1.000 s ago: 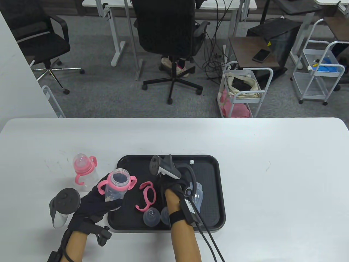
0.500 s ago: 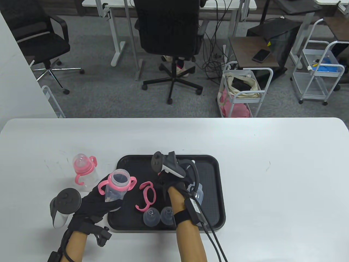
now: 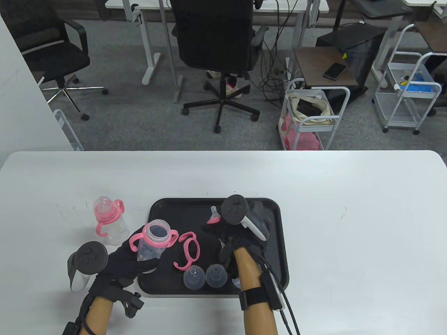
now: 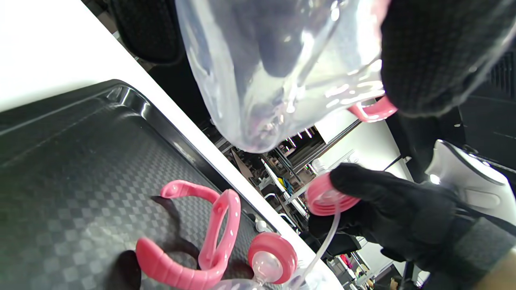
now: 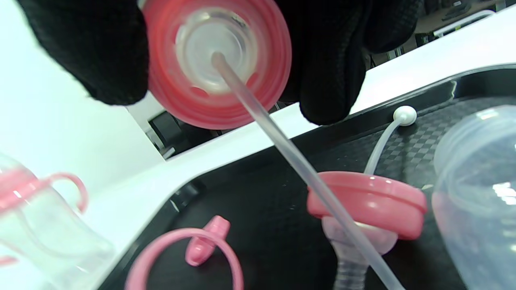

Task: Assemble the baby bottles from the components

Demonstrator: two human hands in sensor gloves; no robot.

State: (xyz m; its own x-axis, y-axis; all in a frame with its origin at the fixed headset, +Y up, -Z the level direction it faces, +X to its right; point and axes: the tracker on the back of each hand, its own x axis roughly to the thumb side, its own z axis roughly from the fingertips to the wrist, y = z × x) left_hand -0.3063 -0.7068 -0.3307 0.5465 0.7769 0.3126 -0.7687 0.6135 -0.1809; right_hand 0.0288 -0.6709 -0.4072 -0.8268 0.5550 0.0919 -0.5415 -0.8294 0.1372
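One assembled bottle (image 3: 106, 218) is stood on the bench (image 3: 349, 216); an open bottle with pink handles (image 3: 152, 240) is gripped by the left hand (image 3: 122, 260); a pink teat collar with straw (image 5: 217, 64) is pinched by the right hand (image 3: 241, 240) over the tray (image 3: 279, 244); a loose handle ring (image 3: 188, 249), caps (image 3: 206, 275) and another collar (image 5: 367, 205) seemingly await assembly.

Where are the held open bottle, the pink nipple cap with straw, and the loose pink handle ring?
open bottle (image 3: 153, 240), table view, clear body
nipple cap (image 5: 217, 64), right wrist view, pink underside
handle ring (image 3: 188, 250), table view, pink loop

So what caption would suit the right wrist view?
Right hand holds a pink nipple collar with straw above the black tray.
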